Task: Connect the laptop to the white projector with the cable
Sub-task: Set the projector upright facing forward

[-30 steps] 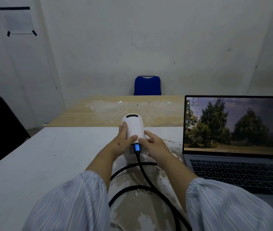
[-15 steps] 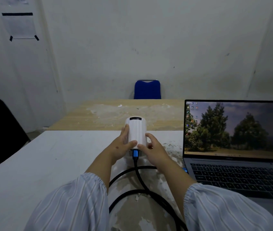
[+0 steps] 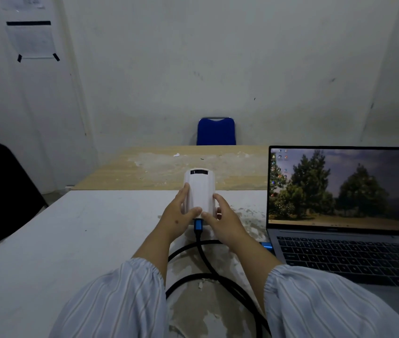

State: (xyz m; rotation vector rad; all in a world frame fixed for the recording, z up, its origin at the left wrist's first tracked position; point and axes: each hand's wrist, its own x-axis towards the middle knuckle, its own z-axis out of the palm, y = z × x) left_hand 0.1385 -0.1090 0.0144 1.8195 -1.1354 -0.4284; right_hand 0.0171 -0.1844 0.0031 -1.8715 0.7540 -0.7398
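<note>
The white projector (image 3: 199, 189) stands on the white table (image 3: 71, 240), its lens facing away from me. My left hand (image 3: 179, 215) grips its left side and my right hand (image 3: 223, 219) cups its right side. A black cable (image 3: 201, 252) with a blue plug (image 3: 198, 225) is seated in the projector's near face, between my thumbs. The cable loops on the table toward me. Its other blue plug (image 3: 266, 246) sits at the left edge of the open laptop (image 3: 340, 240), whose screen shows trees.
A worn wooden table (image 3: 169, 167) adjoins the far edge, with a blue chair (image 3: 216, 131) behind it against the wall. A black chair (image 3: 1, 191) stands at the left. Paper is taped to the wall at upper left (image 3: 30, 40).
The projector has tilted more upright between my hands, and both hands have slid slightly up its sides. The view has shifted a little downward in the room.
</note>
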